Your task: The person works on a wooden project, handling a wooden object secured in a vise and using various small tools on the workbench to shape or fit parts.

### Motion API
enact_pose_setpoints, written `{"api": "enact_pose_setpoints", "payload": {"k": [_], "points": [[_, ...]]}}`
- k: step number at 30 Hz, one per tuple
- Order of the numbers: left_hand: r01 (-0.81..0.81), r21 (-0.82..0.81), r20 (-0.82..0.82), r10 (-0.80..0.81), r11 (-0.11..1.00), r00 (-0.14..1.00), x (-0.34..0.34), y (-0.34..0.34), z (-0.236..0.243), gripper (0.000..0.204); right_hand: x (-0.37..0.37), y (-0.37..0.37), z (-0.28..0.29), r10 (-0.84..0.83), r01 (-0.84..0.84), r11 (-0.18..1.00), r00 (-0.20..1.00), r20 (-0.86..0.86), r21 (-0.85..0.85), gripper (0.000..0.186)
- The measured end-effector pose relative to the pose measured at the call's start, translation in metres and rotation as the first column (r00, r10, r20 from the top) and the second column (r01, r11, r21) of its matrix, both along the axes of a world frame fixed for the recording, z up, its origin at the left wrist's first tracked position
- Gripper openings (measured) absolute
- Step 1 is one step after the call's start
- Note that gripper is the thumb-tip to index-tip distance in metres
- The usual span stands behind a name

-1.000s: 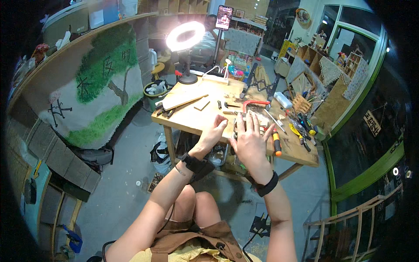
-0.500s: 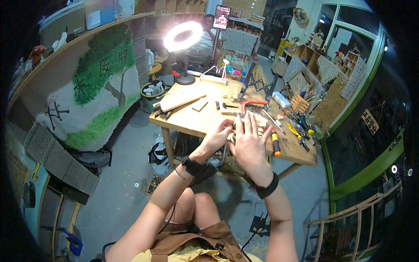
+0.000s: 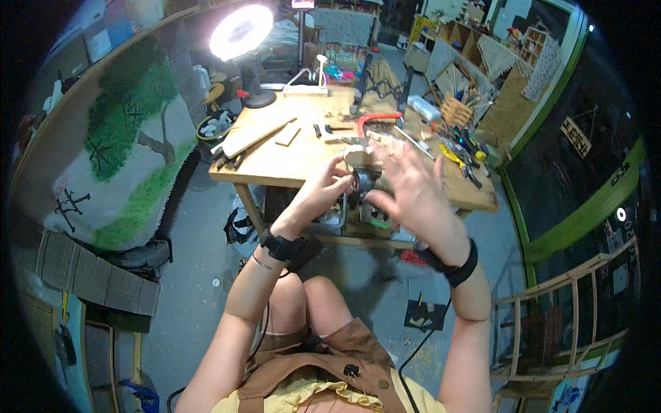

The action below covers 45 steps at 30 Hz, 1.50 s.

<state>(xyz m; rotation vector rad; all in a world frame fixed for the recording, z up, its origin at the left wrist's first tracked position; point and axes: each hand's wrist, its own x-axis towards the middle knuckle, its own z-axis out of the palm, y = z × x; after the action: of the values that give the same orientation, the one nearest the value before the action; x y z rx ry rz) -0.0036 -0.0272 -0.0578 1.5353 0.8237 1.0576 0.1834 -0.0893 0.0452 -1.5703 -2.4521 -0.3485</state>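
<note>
At the front edge of the wooden table [image 3: 261, 162] is a dark metal fixture [image 3: 365, 180], apparently a vise, with a pale wood piece [image 3: 358, 157] just above it. My left hand [image 3: 323, 189] has its fingers curled together at the fixture's left side; what they hold is too small to make out. My right hand [image 3: 410, 193] is open and blurred, fingers spread over and right of the fixture, thumb near it. A red C-shaped tool [image 3: 372, 118] lies behind, among small dark tools and wood scraps.
Boards [image 3: 258, 136] lie on the table's left, pliers and other tools [image 3: 461, 158] on its right. At the back are a ring light [image 3: 241, 31], a phone stand [image 3: 301, 48] and a power strip. A painted cloth hangs left; a wooden rack [image 3: 551, 323] stands lower right.
My right hand has lifted and shifted right, fingers spreading. My left hand has moved up and left in the picture to the fixture. The whole view has shifted.
</note>
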Motion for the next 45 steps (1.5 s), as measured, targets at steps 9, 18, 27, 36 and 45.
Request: {"api": "enact_pose_setpoints", "payload": {"k": [9, 18, 27, 36, 45], "points": [[0.149, -0.087, -0.196, -0.164, 0.985, 0.967, -0.022, -0.017, 0.012, 0.039, 0.087, 0.044, 0.000, -0.247, 0.242, 0.969, 0.961, -0.123, -0.058, 0.074], [0.013, 0.097, -0.481, 0.035, 0.995, 0.876, -0.038, -0.004, 0.008, 0.033, 0.140, 0.046, -0.064, -0.391, 0.306, 0.857, 0.910, -0.137, -0.413, 0.084], [0.046, 0.404, -0.713, 0.284, 0.913, 0.641, -0.055, 0.033, 0.078, 0.042, 0.161, 0.056, -0.134, -0.374, 0.359, 0.920, 0.924, -0.082, -0.154, 0.068], [0.024, 0.173, -0.852, 0.137, 0.985, 0.505, -0.033, 0.175, 0.052, 0.066, 0.138, 0.057, -0.183, -0.343, 0.400, 0.875, 0.910, -0.234, 0.272, 0.076], [0.126, 0.093, -0.989, 0.077, 0.988, 0.126, -0.002, 0.241, -0.003, 0.099, 0.124, 0.069, -0.202, -0.404, 0.526, 0.785, 0.835, -0.373, 0.326, 0.080]]}}
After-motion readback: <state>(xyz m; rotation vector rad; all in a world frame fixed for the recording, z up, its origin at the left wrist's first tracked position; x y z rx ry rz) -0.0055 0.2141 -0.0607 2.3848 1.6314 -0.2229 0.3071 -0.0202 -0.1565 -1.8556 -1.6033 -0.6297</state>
